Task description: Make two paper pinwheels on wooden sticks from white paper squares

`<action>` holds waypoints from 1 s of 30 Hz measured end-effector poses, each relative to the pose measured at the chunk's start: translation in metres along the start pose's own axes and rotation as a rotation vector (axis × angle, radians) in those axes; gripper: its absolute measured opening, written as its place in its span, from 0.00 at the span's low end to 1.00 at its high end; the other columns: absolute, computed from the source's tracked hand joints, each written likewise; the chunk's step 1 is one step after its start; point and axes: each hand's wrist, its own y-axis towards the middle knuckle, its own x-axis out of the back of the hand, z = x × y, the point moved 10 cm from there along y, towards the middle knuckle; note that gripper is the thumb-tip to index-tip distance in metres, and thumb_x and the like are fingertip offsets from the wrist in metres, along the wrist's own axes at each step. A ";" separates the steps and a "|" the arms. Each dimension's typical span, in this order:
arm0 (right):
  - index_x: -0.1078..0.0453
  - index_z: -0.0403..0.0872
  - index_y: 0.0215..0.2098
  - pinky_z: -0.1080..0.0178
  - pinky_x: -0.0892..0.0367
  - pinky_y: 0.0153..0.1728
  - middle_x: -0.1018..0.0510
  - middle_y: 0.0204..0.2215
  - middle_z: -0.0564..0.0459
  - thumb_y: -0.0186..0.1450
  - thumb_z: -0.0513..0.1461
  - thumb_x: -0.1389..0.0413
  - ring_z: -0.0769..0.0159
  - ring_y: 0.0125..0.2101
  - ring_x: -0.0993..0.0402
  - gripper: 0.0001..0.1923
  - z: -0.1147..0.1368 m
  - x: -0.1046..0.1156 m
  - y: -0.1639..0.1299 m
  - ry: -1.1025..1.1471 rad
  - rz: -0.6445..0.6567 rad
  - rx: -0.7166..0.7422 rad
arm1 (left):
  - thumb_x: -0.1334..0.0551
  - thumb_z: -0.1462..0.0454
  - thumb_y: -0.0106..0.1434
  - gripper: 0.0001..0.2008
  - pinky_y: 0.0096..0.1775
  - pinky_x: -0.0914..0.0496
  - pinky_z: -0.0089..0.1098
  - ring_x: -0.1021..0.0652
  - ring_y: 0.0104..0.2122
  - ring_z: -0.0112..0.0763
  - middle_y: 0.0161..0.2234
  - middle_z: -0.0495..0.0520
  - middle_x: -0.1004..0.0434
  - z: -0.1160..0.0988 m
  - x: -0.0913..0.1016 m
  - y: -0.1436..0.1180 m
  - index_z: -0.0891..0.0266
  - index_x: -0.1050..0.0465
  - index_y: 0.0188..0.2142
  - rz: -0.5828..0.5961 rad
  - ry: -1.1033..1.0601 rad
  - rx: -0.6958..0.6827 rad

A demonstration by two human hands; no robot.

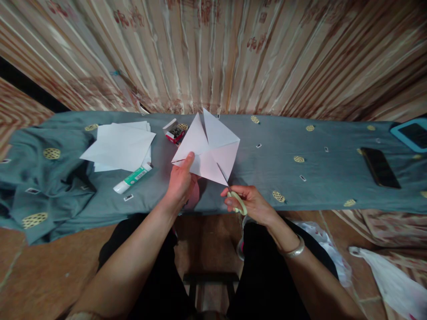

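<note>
Over blue-grey cloth (280, 138), right of stacked sheets (123, 144), pinching slit white paper (208, 163) by its near-left edge in the left hand (182, 181); gripping pale-handled scissors (239, 201) in the right hand (256, 205), with blades at the paper's near corner.

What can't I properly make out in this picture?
All in the head view:
- Most fingers of the left hand: hidden beneath the white cut paper.
- Contents of the small red-and-white box: dark pieces, too small to identify.
- Fine print on the glue stick: too small and blurred.
- Right end of the blue-framed device: cut off by the picture's right edge.
</note>
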 end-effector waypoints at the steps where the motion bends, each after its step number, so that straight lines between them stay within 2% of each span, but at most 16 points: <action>1: 0.27 0.46 0.30 0.69 0.35 0.22 0.29 0.19 0.58 0.47 0.53 0.31 0.75 0.20 0.32 0.22 0.001 0.000 0.000 -0.001 0.000 0.004 | 0.40 0.68 0.63 0.12 0.46 0.26 0.33 0.18 0.37 0.31 0.37 0.53 0.18 0.001 0.000 0.000 0.65 0.28 0.47 0.001 0.002 0.003; 7: 0.26 0.44 0.32 0.69 0.34 0.23 0.26 0.20 0.58 0.48 0.52 0.32 0.75 0.20 0.30 0.23 0.002 0.000 -0.001 0.000 0.006 0.017 | 0.36 0.66 0.60 0.13 0.49 0.27 0.36 0.20 0.44 0.37 0.40 0.59 0.18 0.006 -0.005 -0.004 0.67 0.27 0.45 0.030 0.024 0.024; 20: 0.26 0.44 0.27 0.71 0.37 0.19 0.27 0.18 0.60 0.40 0.49 0.28 0.76 0.18 0.32 0.23 0.000 0.003 0.001 0.099 -0.053 -0.020 | 0.37 0.67 0.61 0.12 0.48 0.27 0.36 0.19 0.42 0.36 0.36 0.57 0.18 0.008 -0.003 -0.004 0.66 0.27 0.44 -0.005 0.024 0.033; 30: 0.26 0.44 0.30 0.70 0.36 0.21 0.26 0.19 0.59 0.45 0.51 0.30 0.75 0.19 0.31 0.23 -0.001 0.001 0.001 0.057 -0.029 0.001 | 0.38 0.68 0.61 0.12 0.49 0.27 0.36 0.19 0.43 0.36 0.37 0.57 0.18 0.009 -0.006 -0.007 0.67 0.28 0.45 0.031 0.002 0.041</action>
